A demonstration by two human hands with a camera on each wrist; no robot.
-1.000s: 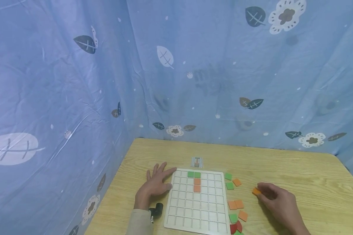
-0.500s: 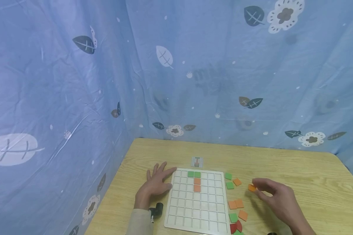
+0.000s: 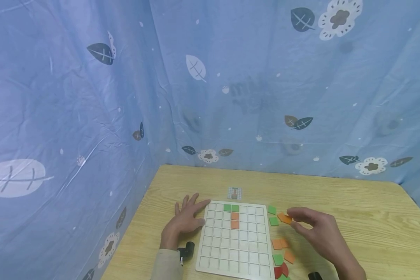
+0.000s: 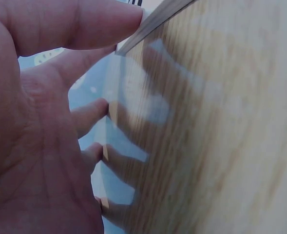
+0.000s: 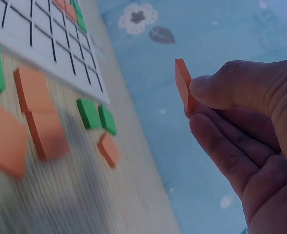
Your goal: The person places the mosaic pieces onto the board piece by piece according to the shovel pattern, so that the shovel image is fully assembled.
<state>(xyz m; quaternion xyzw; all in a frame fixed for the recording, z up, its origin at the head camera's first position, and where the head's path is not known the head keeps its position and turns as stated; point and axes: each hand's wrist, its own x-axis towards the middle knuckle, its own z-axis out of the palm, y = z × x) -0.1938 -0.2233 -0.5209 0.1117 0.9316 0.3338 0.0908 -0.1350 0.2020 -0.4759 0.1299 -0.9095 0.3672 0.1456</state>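
Note:
My right hand (image 3: pixel 316 229) pinches an orange square tile (image 5: pixel 183 85) between thumb and fingertips, raised above the table in the right wrist view. My left hand (image 3: pixel 185 219) lies with fingers spread at the left edge of a white grid board (image 3: pixel 218 247); its thumb and index fingertip touch the edge, seen close in the left wrist view. On the board, two green tiles (image 3: pixel 231 208) sit in the top row, and two orange tiles (image 3: pixel 235 220) stand in a column below the right green one.
Right of the board lie loose green tiles (image 3: pixel 273 221), orange tiles (image 3: pixel 277 244) and red curved pieces (image 3: pixel 278 272). A small pattern card (image 3: pixel 235 193) lies behind the board on the wooden table (image 3: pixel 367 217). A blue patterned curtain (image 3: pixel 252 97) hangs behind and at left.
My right hand has moved left with the orange tile, from open table toward the loose tiles beside the board. The left hand has stayed at the board's edge.

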